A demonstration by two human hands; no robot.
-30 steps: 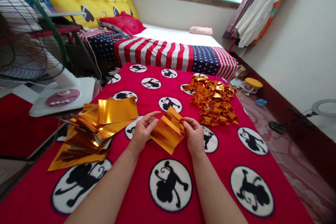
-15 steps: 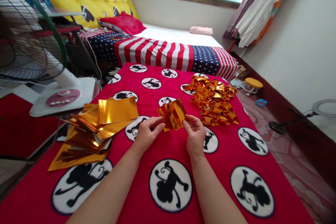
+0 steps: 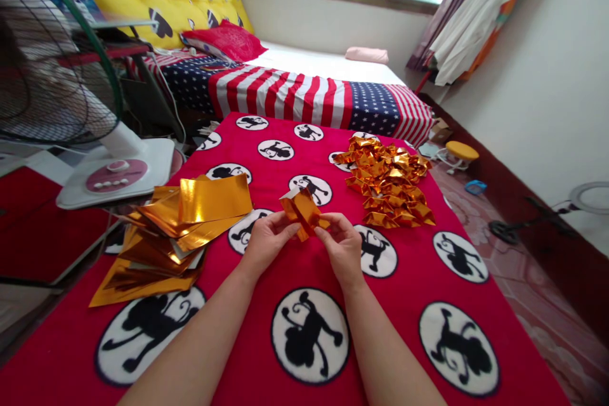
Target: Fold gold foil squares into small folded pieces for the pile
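Note:
A sheet of shiny gold foil paper (image 3: 301, 208), partly folded, is held up between my two hands above the red cloth. My left hand (image 3: 270, 238) pinches its left edge between thumb and fingers. With thumb and fingertips, my right hand (image 3: 341, 242) grips the right edge. A pale corner of the sheet's back shows at its upper left. To the left lies a loose stack of flat gold foil sheets (image 3: 214, 200). Folded gold foil pieces (image 3: 392, 174) lie heaped to the right, beyond my right hand.
The red cloth (image 3: 228, 355) with monkey prints covers the table. A fan (image 3: 117, 168) stands at the left, close to the foil stack. Behind is a bed (image 3: 304, 98); a yellow stool (image 3: 460, 151) stands on the floor at right.
My right hand has moved left, closer to my left hand. The foil sheet between them has been drawn narrower and tilted, with its pale back now showing at one corner.

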